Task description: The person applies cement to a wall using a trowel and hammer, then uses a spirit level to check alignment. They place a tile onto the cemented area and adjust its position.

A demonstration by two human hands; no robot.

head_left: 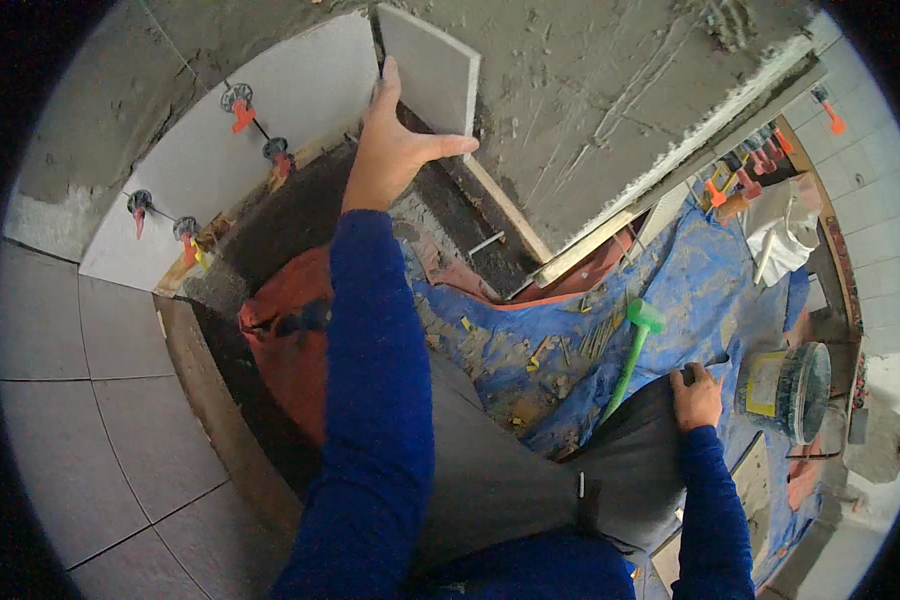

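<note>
My left hand (395, 150) reaches up to a small pale tile piece (430, 65) standing against the mortar-coated step edge. Its fingers lie along the tile's left side and the thumb stretches to the lower right corner, so the hand spans its width. Beside it stands a larger white tile (300, 80), with black round levelling clips and red wedges (242, 115) along its joints. My right hand (698, 400) rests over my right knee, fingers bent and apart, holding nothing I can see. Close by lies a green mallet (642, 325), its handle toward my leg.
A dusty blue tarp (690, 260) with scattered yellow bits covers the floor ahead, with red sheeting (290, 290) at left. Grey floor tiles (90, 360) lie at far left. A bucket (800, 395) stands right, below a white bag (778, 230). Wet mortar (580, 80) spreads beyond.
</note>
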